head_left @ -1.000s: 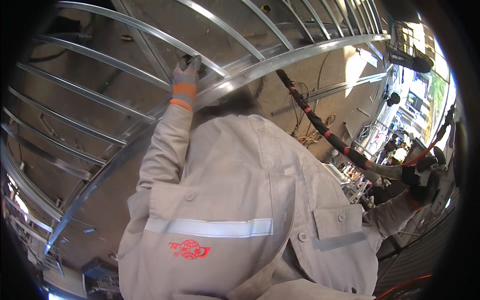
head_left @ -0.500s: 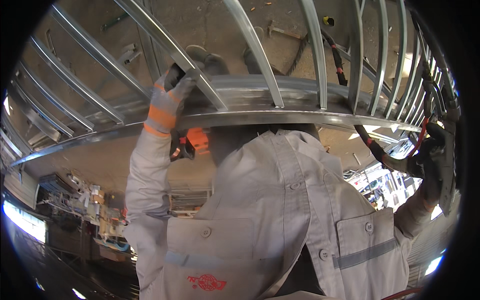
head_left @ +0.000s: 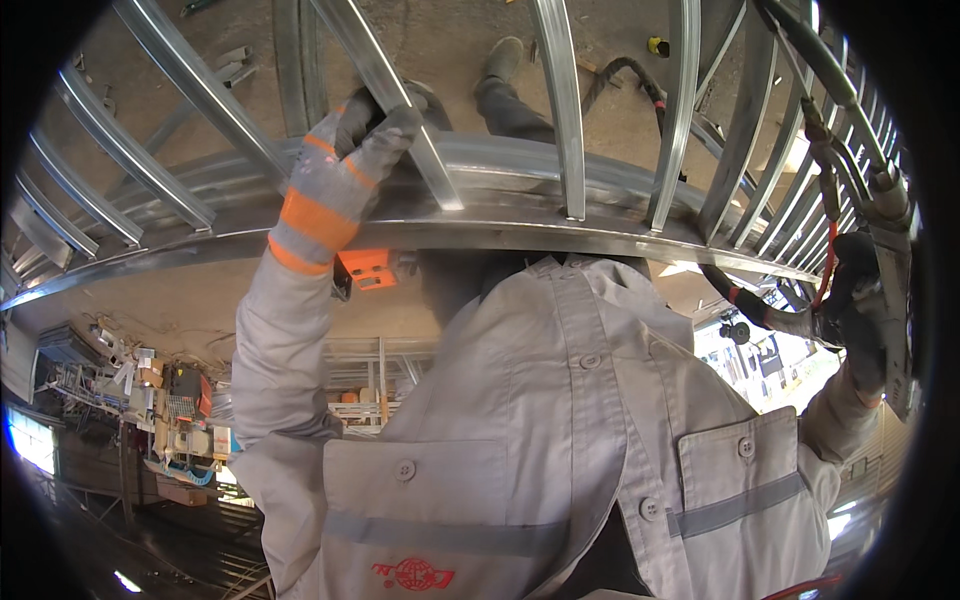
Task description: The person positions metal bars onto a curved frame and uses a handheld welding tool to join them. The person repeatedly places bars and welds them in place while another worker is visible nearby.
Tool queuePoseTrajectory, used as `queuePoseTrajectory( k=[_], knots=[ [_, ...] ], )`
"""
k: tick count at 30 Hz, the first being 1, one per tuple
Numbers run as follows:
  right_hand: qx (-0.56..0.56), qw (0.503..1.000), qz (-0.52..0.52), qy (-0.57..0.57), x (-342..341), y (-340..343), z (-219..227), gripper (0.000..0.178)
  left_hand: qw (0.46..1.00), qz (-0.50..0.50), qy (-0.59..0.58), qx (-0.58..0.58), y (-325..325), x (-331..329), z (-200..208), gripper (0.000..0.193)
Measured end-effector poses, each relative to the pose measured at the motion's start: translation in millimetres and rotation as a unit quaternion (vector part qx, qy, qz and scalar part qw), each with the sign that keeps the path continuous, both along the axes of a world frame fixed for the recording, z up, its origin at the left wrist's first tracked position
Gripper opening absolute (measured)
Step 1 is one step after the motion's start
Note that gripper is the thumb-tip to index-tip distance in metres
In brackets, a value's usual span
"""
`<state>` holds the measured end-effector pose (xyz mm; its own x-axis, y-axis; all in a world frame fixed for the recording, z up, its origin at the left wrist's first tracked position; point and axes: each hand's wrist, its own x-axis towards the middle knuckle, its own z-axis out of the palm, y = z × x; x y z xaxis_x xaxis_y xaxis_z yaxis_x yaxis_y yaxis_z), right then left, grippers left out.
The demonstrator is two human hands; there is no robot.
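Note:
My left hand, in a grey and orange glove, is closed round a shiny metal bar of a barred frame. Its fingertips curl against the bar a little above the frame's long bottom rail. At the right rim my right hand, dark-gloved, is closed on a long grey tool, seen nearly edge-on. Beside that hand runs a thick black cable with red bands. The fisheye rim and the tool hide part of the right fingers.
Further upright bars stand along the rail on both sides. Beyond them, my shoe and a small yellow object show on the floor. An orange object lies below the rail. Boxes and clutter fill the left background.
The view has shifted, so the bars sit differently in the picture. My left hand keeps its hold on the bar, and my right hand stays at the grey tool.

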<state>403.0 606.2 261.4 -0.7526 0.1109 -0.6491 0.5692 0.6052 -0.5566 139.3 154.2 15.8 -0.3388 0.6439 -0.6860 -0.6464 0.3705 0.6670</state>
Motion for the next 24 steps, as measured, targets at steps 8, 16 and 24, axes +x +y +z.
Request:
queuePoseTrajectory(
  k=[8,16,24],
  knots=[
    [-0.005,1.000,0.000,-0.014,-0.5,-12.1,-2.1,0.053,0.999,-0.019,-0.037,-0.008,2.0,-3.3,4.1,0.037],
    [-0.017,1.000,0.001,-0.024,3.9,-15.3,-4.0,0.054,0.998,-0.017,-0.062,0.010,-0.4,-5.0,-2.8,0.044],
    [-0.023,0.999,0.011,-0.028,2.8,-14.0,-1.1,0.056,0.998,-0.022,-0.031,0.041,-9.9,-3.1,-10.2,0.061]
  ],
)
